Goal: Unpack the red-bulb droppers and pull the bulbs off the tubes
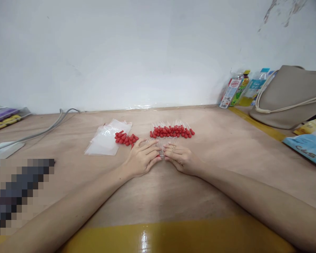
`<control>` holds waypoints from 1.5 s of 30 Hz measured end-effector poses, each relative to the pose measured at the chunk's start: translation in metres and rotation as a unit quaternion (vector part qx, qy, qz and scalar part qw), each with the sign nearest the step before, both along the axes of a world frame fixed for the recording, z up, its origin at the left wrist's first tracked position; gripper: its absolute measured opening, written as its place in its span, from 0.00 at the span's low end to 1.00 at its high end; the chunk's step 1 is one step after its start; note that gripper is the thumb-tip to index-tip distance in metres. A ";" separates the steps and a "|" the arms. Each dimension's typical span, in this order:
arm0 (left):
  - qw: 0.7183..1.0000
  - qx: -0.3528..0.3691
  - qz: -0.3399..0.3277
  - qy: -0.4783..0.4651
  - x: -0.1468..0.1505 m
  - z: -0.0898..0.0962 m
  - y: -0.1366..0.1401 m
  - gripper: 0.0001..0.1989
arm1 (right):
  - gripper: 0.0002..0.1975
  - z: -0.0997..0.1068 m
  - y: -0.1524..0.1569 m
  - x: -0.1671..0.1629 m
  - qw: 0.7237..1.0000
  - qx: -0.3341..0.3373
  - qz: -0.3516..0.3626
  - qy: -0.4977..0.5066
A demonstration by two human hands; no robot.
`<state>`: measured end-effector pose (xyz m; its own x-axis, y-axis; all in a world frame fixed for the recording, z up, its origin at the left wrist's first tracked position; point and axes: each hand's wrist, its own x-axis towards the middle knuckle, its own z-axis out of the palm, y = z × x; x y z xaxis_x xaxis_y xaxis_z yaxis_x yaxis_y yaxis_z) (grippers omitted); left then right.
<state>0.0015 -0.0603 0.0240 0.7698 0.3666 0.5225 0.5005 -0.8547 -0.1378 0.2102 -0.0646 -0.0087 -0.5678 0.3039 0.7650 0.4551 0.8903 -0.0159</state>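
My left hand (145, 157) is closed in a pinch, and a bit of red rubber bulb (158, 156) shows between its thumb and fingers. Just across from it, my right hand (181, 158) has its fingers drawn together beside a clear thin tube; what they hold is hidden. Clear thin tubes (162, 142) lie in a row under and beyond the fingertips. Behind them rests a row of droppers (171, 131), red bulbs toward me and clear stems pointing away. A heap of loose red bulbs (125, 138) sits left of the tubes, next to my left hand.
Clear plastic bags (102, 140) lie stacked at the left of the red heap. Cables (46, 130) and a pixelated dark object (21, 189) are at far left. Bottles (255, 86), a carton (230, 92), a grey bag (292, 95) and a blue packet (309, 144) occupy the right.
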 end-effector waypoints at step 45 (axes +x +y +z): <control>0.926 -0.152 0.243 -0.244 -0.069 -0.013 0.007 0.11 | 0.07 0.019 0.022 -0.046 0.964 -0.046 -0.254 -0.065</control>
<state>-0.0674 -0.0531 0.0113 0.1744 0.7956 0.5802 0.7763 -0.4736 0.4160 0.1643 -0.0421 0.0106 -0.4171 0.6304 0.6547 0.8349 0.5503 0.0021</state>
